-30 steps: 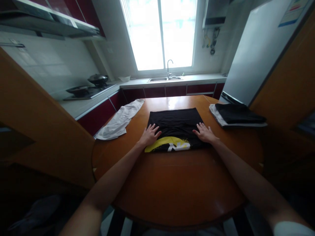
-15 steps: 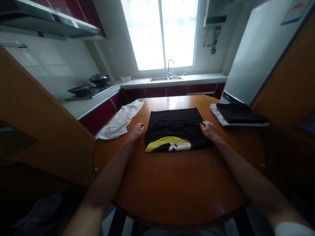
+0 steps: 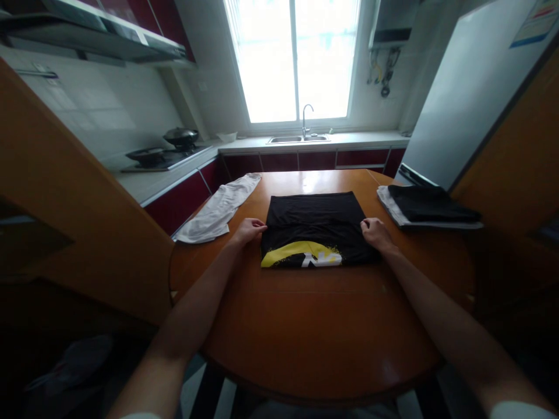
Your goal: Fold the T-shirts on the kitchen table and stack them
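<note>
A black T-shirt (image 3: 315, 220) with a yellow and white print lies folded flat in the middle of the round wooden table (image 3: 323, 326). My left hand (image 3: 248, 230) is curled at the shirt's left edge, its fingers pinching the fabric. My right hand (image 3: 375, 233) is curled the same way at the right edge, gripping the cloth. Both forearms reach in from the near side of the table.
A white garment (image 3: 216, 210) lies on the table's left rim. A folded black and white stack (image 3: 425, 205) sits at the right. Behind are a counter with a sink (image 3: 297, 138), a stove with pans (image 3: 163, 152), and a fridge (image 3: 463, 93).
My hands lay flat and spread on the shirt a second ago. They slid outward to its left and right edges and closed on the fabric.
</note>
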A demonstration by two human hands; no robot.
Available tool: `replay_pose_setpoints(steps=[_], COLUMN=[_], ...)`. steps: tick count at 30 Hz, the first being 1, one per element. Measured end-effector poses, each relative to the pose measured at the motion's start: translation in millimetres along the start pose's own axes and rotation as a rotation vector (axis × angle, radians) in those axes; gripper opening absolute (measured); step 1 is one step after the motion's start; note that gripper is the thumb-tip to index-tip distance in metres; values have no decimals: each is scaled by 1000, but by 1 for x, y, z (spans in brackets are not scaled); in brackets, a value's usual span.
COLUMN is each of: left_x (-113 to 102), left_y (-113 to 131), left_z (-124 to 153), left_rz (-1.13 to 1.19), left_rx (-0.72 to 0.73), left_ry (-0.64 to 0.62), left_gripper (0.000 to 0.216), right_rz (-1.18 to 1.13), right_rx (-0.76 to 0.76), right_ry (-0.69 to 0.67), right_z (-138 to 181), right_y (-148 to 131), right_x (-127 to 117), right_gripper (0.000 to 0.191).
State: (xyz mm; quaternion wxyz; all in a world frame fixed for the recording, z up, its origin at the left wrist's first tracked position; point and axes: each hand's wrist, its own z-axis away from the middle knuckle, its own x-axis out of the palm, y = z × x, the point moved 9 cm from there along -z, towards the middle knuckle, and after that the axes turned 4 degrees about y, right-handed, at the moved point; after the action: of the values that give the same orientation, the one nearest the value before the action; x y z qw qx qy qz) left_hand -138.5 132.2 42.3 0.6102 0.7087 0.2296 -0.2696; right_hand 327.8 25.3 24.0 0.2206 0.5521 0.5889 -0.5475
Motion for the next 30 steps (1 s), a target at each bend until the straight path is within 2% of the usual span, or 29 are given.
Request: replay_pose_setpoints(steps=[6, 10, 12, 14, 17, 19, 22, 25, 30], left_x=[3, 1, 1, 10, 42, 66, 89, 94, 90], left_y=[5, 13, 29, 53, 79, 80, 69, 63, 66], left_z=[2, 5, 12, 23, 43, 51, 57, 57, 55], left_rz=[-77, -171, -213, -248, -306, -400, -542, -584, -554], left_rx=[25, 60, 147, 303, 486, 488, 434, 419, 443], left_ry=[22, 90, 158, 184, 77, -46, -189, -222, -192], left_gripper=[30, 27, 31, 34, 42, 50, 60, 62, 59], right_rz=[-2, -23, -53, -81, -74, -30, 59, 106, 47], right_rx=[-5, -5, -34, -92, -200, -275, -310, -273, -288], right_ry=[1, 15, 51, 86, 84, 10, -192, -304, -214], right_z=[1, 2, 2, 3, 9, 16, 27, 32, 28], right_y=[2, 2, -3, -14, -35, -48, -54, -50, -53], right_x=[1, 0, -6, -11, -12, -2, 23, 36, 20], right_gripper=[41, 42, 43, 44, 46, 49, 61, 68, 61])
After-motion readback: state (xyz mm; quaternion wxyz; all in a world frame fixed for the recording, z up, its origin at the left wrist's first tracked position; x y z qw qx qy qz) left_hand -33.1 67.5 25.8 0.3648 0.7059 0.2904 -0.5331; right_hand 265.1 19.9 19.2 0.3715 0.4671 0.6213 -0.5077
